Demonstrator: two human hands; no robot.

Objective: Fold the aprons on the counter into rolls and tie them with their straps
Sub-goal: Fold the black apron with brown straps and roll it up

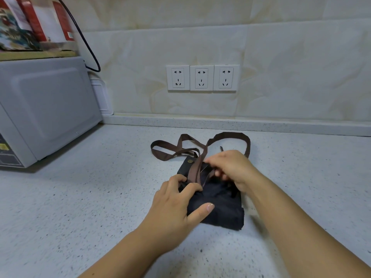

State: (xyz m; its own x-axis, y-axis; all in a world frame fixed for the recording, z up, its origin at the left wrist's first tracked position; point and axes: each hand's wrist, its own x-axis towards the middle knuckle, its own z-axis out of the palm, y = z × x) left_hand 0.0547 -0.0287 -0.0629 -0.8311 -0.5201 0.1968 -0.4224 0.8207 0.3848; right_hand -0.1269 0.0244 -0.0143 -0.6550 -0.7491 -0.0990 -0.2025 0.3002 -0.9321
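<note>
Fingers (191, 187) of the left hand (174, 205) curl over the 9 o'clock edge of the apron (222, 209), thumb laid straight across the dark cloth, gripping and pinning it; fingers of the right hand (230, 169) bend inward at the bundle's 12 o'clock end, pinching the strap (195, 171) where it crosses the fabric. Both forearms reach in from 6 o'clock, wrists low over the counter (100, 197).

Seen from the head camera, the apron is a thick, squarish wad of matte black cloth, folded and creased, lying at the middle of the pale speckled stone counter; a small brass stud (190, 161) sits on its far left corner; the strap is flat brown webbing, looping loosely on the stone toward 10 and 12 o'clock of the wad.

At 9 o'clock stands a grey metal microwave (46, 109) with red boxes (34, 23) on top; a black cable (88, 47) hangs behind it; at 12 o'clock three white sockets (201, 78) sit in the glossy cream tiled wall (291, 67).
</note>
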